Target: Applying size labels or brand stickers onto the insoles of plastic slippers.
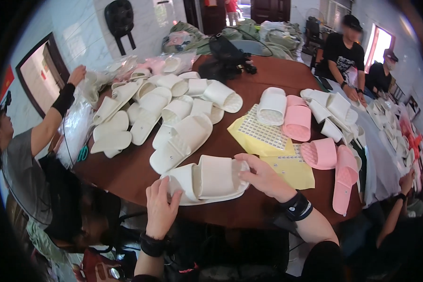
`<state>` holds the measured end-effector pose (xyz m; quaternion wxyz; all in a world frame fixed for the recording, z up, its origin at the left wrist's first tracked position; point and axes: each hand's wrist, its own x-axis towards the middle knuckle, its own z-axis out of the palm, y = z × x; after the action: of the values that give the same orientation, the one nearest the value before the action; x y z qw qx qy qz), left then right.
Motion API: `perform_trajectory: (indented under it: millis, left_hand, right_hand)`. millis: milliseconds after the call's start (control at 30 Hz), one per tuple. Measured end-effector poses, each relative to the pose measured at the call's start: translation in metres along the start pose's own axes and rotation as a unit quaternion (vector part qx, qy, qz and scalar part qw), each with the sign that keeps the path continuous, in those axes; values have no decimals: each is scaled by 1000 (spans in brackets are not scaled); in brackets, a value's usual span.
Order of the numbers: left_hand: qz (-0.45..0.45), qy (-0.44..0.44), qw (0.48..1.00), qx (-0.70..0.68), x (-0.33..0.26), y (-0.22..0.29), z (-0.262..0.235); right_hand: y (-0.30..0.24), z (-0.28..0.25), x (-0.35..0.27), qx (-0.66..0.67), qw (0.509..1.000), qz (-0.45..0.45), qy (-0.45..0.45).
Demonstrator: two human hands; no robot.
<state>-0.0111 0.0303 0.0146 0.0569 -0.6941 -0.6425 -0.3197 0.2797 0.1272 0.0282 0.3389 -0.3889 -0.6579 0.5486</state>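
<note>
A pair of white slide slippers (216, 177) lies at the near edge of the brown table, one laid against the other with their straps side by side. My left hand (161, 207) grips the left end, fingers behind it and thumb in front. At the right end, my right hand (263, 176) pinches the rim between thumb and fingers. Just beyond lies another white slipper pair (185, 138). To the right of my right hand are yellow sheets (291, 171) and a pink slipper (318, 153).
White slippers (150, 101) are heaped at the left on the brown table (277, 70). Sticker sheets (263, 131) lie under a white slipper (271, 105) and a pink one (297, 117). Teal scissors (82, 153) rest at the left edge. Co-workers (343, 56) handle things on both sides.
</note>
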Motion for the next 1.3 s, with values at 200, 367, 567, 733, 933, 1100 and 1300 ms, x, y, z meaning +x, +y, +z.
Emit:
perform_trajectory:
  millis: [200,367,567,733,933,1100,1300]
  left_hand:
    - [-23,-16,996,-81,3,5,0]
    - [-32,-28,986,-159,15,0,-2]
    - [12,17,996,-88,38,-16,-5]
    - [7,-3,1000,3,59,-59,16]
    - [-62,-67,995,-45,78,-79,31]
    - [-136,-110,948,-267,85,-73,31]
    - [-304,-203,733,-574,81,-27,15]
  right_hand:
    - [-4,-2,-5,131,984,95,-68]
    - [0,-39,-10,214,971,-20,105]
    - [1,-125,-15,373,847,-234,297]
    - [2,-142,-17,452,808,-203,319]
    - [2,-110,-11,338,890,-126,280]
    - [-1,-84,-5,272,927,-98,237]
    - [-4,-61,-5,175,971,-39,156]
